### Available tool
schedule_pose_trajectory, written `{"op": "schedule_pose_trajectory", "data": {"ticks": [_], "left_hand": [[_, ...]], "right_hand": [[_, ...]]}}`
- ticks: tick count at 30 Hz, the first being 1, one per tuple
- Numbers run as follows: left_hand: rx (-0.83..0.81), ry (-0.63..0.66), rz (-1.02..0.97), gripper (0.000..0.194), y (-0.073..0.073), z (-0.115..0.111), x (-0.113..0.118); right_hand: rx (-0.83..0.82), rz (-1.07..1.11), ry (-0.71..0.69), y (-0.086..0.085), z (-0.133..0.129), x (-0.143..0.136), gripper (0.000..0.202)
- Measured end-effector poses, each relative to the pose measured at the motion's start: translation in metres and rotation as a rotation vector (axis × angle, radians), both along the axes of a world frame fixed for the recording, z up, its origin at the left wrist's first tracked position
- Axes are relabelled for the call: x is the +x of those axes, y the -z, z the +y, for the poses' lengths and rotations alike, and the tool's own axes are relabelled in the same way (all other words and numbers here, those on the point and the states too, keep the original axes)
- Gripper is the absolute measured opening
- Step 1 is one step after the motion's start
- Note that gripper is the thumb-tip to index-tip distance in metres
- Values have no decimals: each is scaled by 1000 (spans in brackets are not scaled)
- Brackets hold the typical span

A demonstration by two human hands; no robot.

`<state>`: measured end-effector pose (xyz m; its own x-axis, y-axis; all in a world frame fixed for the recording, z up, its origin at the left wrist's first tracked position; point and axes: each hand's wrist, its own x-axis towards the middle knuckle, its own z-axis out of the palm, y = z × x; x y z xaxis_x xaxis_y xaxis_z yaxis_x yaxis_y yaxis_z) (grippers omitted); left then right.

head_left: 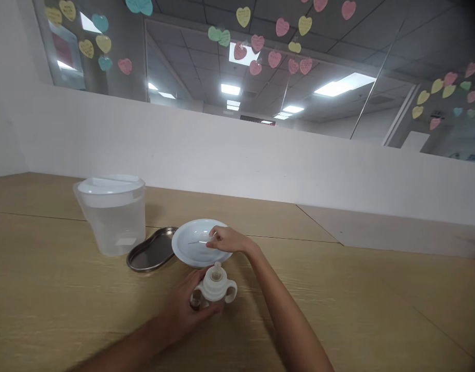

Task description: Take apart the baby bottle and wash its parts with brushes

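One left hand [181, 304], fingers [194, 279] wide around a bottle [215, 285]

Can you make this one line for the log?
left hand: holds bottle | right hand: over white bowl, grip unclear | metal tray: left of white bowl

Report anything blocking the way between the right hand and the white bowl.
Nothing visible does: the right hand is over the white bowl. The bottle, held in the left hand, is on the bowl's near side, and the metal tray lies to its left.
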<state>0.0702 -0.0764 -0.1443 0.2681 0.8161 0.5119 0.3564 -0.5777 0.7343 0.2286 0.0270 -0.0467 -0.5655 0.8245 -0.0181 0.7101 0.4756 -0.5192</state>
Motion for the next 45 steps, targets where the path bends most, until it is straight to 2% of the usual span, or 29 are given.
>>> {"op": "schedule_pose_trajectory", "data": {"ticks": [6,11,16,21,25,29,34,37,39,42,45], "left_hand": [[24,28,56,58,-1,2,-4],[22,35,56,58,-1,2,-5],[-9,47,58,59,-4,1,-5],[56,31,66,59,-1,1,-5],[65,33,83,60,2,3,-6],[56,46,65,60,2,2,-4],[33,29,4,61,2,0,-2],[2,56,55,68,5,2,-5],[-13,32,67,67,8,3,-5],[-12,-31,39,66,11,2,-2],[-68,-39,-12,71,8,-1,2]], "right_hand": [[-5,-78,-75,4,0,-6,22],[-31,-141,-136,7,0,-10,35],[-41,-171,-145,12,2,-11,36],[-36,-171,-109,17,5,-11,20],[-26,-135,-61,18,4,-13,43],[22,-93,-24,4,-4,-7,44],[160,22,-22,-40,-37,11,34],[127,-67,-76,-59,-66,13,45],[87,-167,-71,-63,-82,8,49],[194,-321,-5,-57,-97,-6,55],[253,-428,-26,-51,-100,-17,52]]}}
